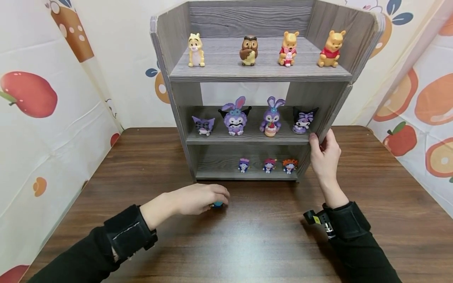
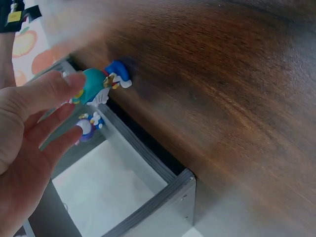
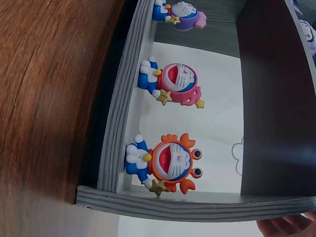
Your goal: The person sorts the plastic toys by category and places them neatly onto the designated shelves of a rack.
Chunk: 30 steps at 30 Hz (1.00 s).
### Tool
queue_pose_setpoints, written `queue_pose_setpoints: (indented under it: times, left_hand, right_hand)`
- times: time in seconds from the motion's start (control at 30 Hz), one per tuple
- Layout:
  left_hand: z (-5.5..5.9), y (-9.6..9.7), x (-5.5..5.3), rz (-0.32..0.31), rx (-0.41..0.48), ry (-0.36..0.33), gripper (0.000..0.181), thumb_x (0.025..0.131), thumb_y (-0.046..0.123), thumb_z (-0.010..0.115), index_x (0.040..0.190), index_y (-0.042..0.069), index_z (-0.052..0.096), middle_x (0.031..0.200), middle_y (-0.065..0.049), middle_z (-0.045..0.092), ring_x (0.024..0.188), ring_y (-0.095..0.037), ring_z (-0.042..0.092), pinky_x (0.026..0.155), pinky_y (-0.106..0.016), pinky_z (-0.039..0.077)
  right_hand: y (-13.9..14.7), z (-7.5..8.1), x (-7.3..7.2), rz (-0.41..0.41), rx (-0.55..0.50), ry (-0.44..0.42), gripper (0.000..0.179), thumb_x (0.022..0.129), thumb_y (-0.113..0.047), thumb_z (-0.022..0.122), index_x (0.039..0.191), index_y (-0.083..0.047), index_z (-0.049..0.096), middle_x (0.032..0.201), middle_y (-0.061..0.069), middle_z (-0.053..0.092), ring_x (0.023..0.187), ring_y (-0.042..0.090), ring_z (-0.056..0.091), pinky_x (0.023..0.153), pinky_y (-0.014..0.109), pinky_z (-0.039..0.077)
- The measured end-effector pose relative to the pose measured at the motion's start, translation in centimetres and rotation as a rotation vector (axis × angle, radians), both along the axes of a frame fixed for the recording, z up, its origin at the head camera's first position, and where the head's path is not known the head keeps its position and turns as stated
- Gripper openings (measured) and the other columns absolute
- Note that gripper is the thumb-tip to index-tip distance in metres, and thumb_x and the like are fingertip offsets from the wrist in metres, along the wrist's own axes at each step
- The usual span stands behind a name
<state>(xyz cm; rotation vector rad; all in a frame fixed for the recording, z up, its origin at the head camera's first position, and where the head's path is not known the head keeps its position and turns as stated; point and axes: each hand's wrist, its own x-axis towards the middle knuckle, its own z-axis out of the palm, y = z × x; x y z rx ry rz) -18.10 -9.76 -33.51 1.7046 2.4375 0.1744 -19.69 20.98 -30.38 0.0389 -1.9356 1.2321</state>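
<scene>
In the head view my left hand is low over the table, in front of the shelf's left half. It pinches a small Doraemon figurine with a teal hood, mostly covered by the fingers in the head view. My right hand grips the right side panel of the grey wooden shelf, thumb in front and fingers around the outside. On the bottom tier stand a purple-hooded figurine, a pink-hooded one and an orange crab-hooded one, all toward the right.
The middle tier carries several purple figurines, among them a long-eared rabbit. Up top are an owl, a pale yellow figure and two yellow bears. The shelf stands on a brown wooden table before fruit-printed cloth.
</scene>
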Motion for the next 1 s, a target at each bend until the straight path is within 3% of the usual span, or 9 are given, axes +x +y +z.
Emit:
queue_pose_setpoints:
  times: [0.17,0.3,0.53,0.77,1.0]
  left_hand:
    - [-0.4,0.3,-0.1,-0.030,-0.032,0.105,0.039,0.076,-0.011,0.059,0.110,0.008,0.061,0.117,-0.002,0.053,0.112,-0.014,0.045,0.087,-0.023,0.039]
    - [-0.8,0.4,-0.2,-0.026,-0.024,0.149,0.043,0.071,-0.015,0.061,0.106,0.009,0.063,0.111,-0.001,0.057,0.107,-0.014,0.048,0.086,-0.024,0.041]
    - [-1.4,0.4,-0.4,0.017,0.025,0.140,0.030,0.075,-0.008,0.062,0.097,0.012,0.066,0.099,0.004,0.057,0.097,-0.011,0.052,0.078,-0.021,0.044]
    - [-2.1,0.5,-0.4,0.158,0.121,0.076,0.009,0.078,0.009,0.066,0.087,0.010,0.064,0.082,0.003,0.052,0.075,-0.007,0.049,0.064,-0.020,0.043]
    - [-2.7,0.7,0.0,0.315,0.185,0.027,0.012,0.079,0.016,0.067,0.084,0.005,0.064,0.078,0.002,0.051,0.063,-0.005,0.044,0.055,-0.018,0.040]
  right_hand:
    - [-0.1,0.0,-0.1,-0.002,0.001,0.000,0.022,0.085,-0.003,0.049,0.101,0.011,0.053,0.074,-0.012,0.051,0.066,-0.006,0.048,0.056,0.010,0.038]
    - [-0.1,0.0,-0.1,0.000,0.000,-0.001,0.022,0.085,-0.003,0.049,0.101,0.011,0.053,0.074,-0.012,0.051,0.066,-0.006,0.048,0.056,0.010,0.038]
    - [-0.1,0.0,0.0,-0.002,0.006,-0.002,0.022,0.085,-0.004,0.049,0.101,0.010,0.054,0.074,-0.012,0.051,0.066,-0.005,0.048,0.056,0.010,0.038]
    - [0.0,0.0,0.0,-0.005,0.002,0.005,0.022,0.085,-0.004,0.049,0.101,0.011,0.053,0.074,-0.012,0.051,0.066,-0.005,0.048,0.056,0.010,0.038]
    - [0.0,0.0,-0.1,-0.003,-0.001,0.006,0.022,0.085,-0.004,0.049,0.100,0.011,0.053,0.073,-0.012,0.050,0.065,-0.005,0.047,0.056,0.011,0.038]
